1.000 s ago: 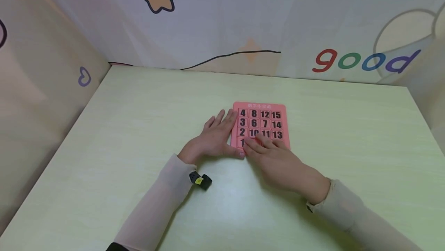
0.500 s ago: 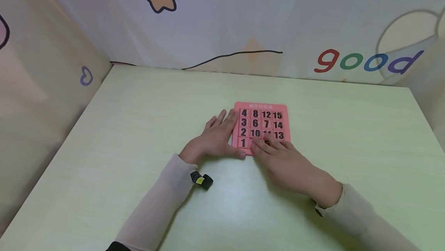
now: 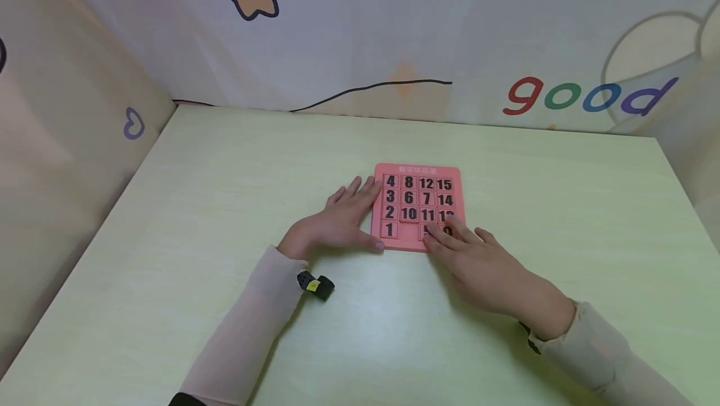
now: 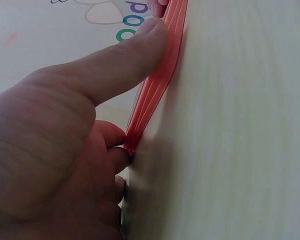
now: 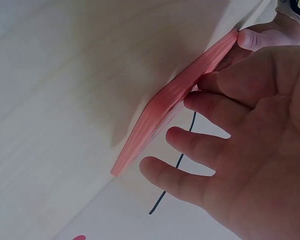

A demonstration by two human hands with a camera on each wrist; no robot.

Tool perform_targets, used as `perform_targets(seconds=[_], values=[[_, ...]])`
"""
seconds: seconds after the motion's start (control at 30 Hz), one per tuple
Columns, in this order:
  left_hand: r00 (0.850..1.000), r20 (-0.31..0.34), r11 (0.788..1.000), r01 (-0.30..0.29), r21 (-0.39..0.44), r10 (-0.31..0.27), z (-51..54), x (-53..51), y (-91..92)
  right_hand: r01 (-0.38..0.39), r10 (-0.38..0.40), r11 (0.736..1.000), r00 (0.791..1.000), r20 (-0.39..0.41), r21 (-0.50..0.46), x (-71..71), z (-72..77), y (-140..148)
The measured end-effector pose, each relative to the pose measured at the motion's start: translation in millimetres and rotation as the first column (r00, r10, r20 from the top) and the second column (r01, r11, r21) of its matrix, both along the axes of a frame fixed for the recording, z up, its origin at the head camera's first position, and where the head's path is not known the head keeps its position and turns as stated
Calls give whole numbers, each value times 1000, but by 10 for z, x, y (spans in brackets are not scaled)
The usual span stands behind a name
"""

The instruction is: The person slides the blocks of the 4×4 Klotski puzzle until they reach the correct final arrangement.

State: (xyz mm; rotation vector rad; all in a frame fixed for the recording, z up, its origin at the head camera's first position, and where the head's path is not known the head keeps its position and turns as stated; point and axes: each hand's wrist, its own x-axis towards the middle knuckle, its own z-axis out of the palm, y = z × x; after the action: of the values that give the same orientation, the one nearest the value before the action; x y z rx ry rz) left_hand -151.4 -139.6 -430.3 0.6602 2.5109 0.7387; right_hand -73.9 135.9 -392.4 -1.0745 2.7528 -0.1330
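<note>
A pink number puzzle board lies flat on the table, its tiles in four rows. Along the bottom row, tile 1 stands at the left with an empty slot beside it, and fingertips partly cover the tiles further right. My left hand lies at the board's left edge, fingers spread straight, thumb at the near left corner; in the left wrist view its thumb touches the side of the board. My right hand rests straight fingertips on the lower right tiles. The right wrist view shows its fingers extended beside the board.
The pale green table extends around the board. Behind it stands a light backdrop with a star and the word "good", and another printed panel rises on the left. A black device is on my left wrist.
My right hand has moved right along the bottom row, and the empty slot beside tile 1 has come into view. My left hand has stayed at the board's left edge.
</note>
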Motion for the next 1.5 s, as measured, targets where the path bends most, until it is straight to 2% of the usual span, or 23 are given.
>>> perform_targets(seconds=[0.37,0.73,1.07,1.3,1.5], values=[[1000,2,1000,-14,-18,14,-18,-22,21,-3,3,1000,1000,2,-2,2,11,-31],[1000,-5,1000,-9,-17,9,-20,-32,16,4,-4,1000,1000,18,1,-10,-8,-191],[1000,-3,1000,-9,-7,9,18,-12,34,0,0,1000,1000,7,21,-34,-19,-313],[1000,9,1000,-25,-7,25,28,18,22,2,-2,1000,1000,29,4,-35,-31,-277],[1000,11,1000,-23,-10,23,23,19,16,47,-47,999,998,45,-11,-6,5,-115]])
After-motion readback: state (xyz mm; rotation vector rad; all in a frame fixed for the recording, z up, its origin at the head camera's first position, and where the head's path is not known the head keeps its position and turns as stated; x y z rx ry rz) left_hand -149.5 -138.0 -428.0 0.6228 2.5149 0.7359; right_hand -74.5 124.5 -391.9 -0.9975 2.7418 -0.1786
